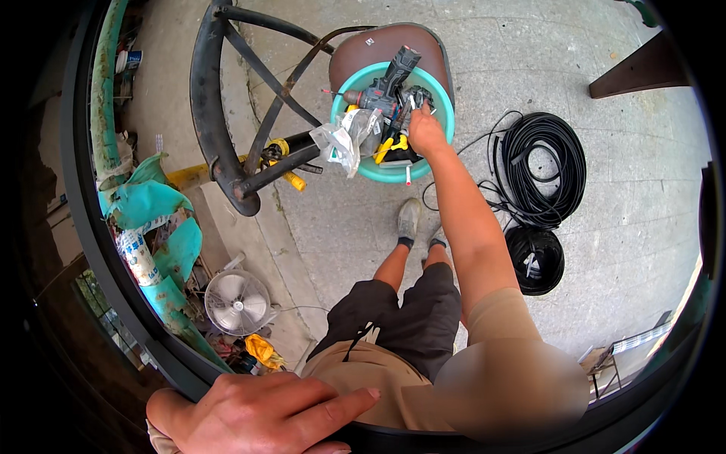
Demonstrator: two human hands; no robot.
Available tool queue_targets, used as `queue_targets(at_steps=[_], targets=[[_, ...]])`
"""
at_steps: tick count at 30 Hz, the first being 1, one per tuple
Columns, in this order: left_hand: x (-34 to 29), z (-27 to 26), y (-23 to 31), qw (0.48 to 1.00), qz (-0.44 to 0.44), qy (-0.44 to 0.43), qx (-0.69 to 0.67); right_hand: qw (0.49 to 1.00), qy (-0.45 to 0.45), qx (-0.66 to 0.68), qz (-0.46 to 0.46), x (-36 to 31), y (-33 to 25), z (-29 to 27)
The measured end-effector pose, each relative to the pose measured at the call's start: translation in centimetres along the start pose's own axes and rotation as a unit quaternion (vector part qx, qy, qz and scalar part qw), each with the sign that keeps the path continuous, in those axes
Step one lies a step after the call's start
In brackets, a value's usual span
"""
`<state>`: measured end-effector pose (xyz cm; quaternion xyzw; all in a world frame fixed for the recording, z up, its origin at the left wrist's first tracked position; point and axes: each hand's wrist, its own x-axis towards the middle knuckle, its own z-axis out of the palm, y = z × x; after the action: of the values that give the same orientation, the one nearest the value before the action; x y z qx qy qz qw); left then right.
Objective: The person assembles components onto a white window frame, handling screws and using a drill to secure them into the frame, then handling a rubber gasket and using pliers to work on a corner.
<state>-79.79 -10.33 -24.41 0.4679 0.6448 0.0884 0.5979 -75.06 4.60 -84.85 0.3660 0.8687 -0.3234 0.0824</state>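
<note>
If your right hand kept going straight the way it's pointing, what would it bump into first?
Probably the dark, jumbled item at the right hand's fingertips, inside the turquoise basin. Beyond that, maybe the drill. How deep everything sits is hard to tell.

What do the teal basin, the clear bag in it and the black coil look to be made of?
Teal basin: likely smooth plastic, given its even colour and rounded rim.
Clear bag: probably thin, glossy plastic film; it is see-through and crinkled.
Black coil: rubber or plastic, slightly shiny, bending in smooth loops.
</note>
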Motion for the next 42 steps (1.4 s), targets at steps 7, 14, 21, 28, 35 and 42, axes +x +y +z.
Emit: queue_targets(at_steps=[7, 14, 21, 28, 35, 42], targets=[[0.0, 0.1, 0.1, 1.000, -0.002, -0.002, 0.001, 0.999, 0.006, 0.037, -0.030, -3.0, -1.0, 1.0], [0.0, 0.0, 0.0, 1.000, -0.002, 0.002, -0.007, 0.989, 0.046, 0.137, -0.018, -5.2, -1.3, -0.4], [-0.1, 0.0, -0.1, 1.000, 0.004, 0.003, -0.007, 0.916, 0.040, 0.392, 0.077, -8.6, -1.7, -2.2], [-0.1, 0.0, -0.2, 1.000, 0.010, 0.004, -0.011, 0.628, -0.056, 0.766, 0.126, -9.3, -0.2, -2.3], [-0.2, 0.0, -0.2, 1.000, 0.011, 0.021, -0.013, 0.473, -0.068, 0.870, 0.123, -10.3, 0.1, -3.4], [-0.6, 0.3, -0.5, 0.999, 0.036, 0.015, 0.028, 0.338, -0.047, 0.935, 0.102, -11.3, 0.2, -4.1]])
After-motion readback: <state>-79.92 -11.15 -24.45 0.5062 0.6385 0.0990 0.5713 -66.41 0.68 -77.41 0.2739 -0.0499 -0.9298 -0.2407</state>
